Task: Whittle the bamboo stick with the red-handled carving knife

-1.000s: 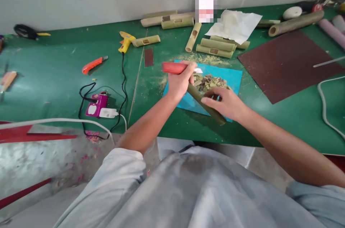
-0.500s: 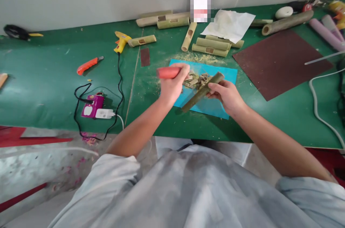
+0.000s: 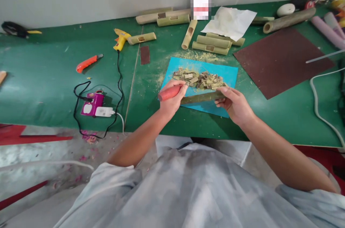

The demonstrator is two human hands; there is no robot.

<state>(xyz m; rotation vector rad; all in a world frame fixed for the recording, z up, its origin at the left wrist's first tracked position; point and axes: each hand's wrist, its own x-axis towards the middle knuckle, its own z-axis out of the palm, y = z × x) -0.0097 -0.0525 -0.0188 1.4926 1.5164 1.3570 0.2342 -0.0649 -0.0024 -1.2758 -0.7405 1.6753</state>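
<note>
Closed around a red-handled tool (image 3: 170,93) is my left hand (image 3: 172,102); the tool's working end is hidden behind my fingers. My right hand (image 3: 234,104) grips the right end of a green bamboo tube (image 3: 202,97), which lies nearly level above the front of a blue sheet (image 3: 176,62). The tube's left end meets my left hand, and I cannot tell whether those fingers hold it too. Just behind the tube, bamboo chips (image 3: 206,80) are heaped on the sheet.
Cut bamboo tubes (image 3: 212,41) lie at the back, near a white paper (image 3: 229,23). To the right is a brown sheet (image 3: 283,63). A yellow glue gun (image 3: 121,39), an orange utility knife (image 3: 87,64) and a purple power adapter (image 3: 92,104) with cords are on the left.
My left hand has come down toward me with the red-handled tool. The bamboo tube has swung from a steep slant to nearly level, its right end lowered.
</note>
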